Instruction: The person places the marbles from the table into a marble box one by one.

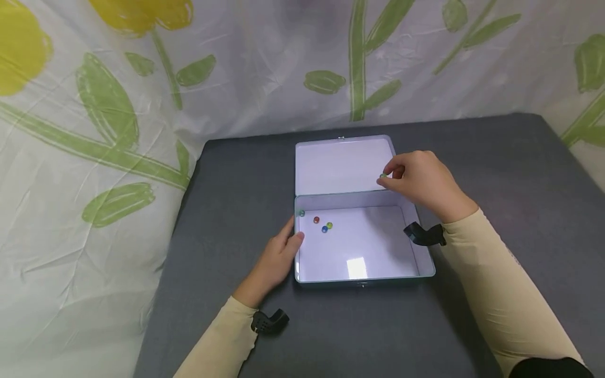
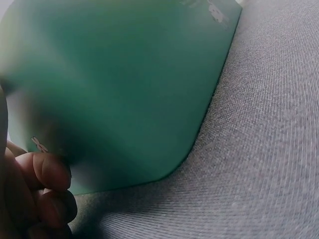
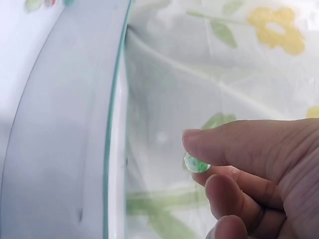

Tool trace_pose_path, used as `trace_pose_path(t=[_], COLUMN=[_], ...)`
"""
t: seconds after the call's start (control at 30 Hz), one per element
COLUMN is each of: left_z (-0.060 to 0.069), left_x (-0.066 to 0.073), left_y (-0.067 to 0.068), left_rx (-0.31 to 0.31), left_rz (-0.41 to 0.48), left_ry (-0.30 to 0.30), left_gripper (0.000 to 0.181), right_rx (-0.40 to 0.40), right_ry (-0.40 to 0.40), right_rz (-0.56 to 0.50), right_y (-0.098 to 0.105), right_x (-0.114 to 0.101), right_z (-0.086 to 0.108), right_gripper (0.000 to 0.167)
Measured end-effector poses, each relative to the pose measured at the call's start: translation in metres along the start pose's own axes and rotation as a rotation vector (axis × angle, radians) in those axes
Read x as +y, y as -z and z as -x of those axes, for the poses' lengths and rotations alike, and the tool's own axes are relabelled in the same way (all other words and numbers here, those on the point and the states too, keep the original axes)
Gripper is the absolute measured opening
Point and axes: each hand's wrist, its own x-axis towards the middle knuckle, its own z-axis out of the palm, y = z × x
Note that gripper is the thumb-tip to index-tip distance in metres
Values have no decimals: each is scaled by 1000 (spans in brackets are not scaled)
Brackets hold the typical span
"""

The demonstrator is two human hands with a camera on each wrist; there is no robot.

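A metal tin box, white inside and green outside, lies with its lid folded back. Between thumb and fingertips, my right hand pinches a green-and-clear glass marble above the box's back edge, near the lid's right side. My left hand grips the box's left wall, thumb at the rim; its curled fingers show beside the green outside. Inside the box, toward the back left, are a red marble, a blue marble, a yellow-green marble and a green marble in the corner.
The box stands on a table covered in dark grey cloth. Behind and to the left hangs a white curtain with yellow flowers and green leaves. Dark wrist cameras are strapped at both sleeves.
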Motion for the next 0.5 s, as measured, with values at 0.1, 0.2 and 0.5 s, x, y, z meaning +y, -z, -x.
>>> trace_pose_path(t=[0.1, 0.2, 0.5], left_z=[0, 0, 0], left_x=[1, 1, 2], left_y=[1, 0, 0], left_rx=[5, 4, 10], left_rz=[-6, -13, -17], left_ry=[0, 4, 20], left_gripper=[65, 64, 64], right_rx=[-23, -42, -115], right_ry=[15, 31, 182], right_rz=[-10, -10, -53], right_y=[-3, -9, -37], right_x=[-11, -22, -47], right_z=[-5, -9, -21], right_gripper=[21, 20, 15])
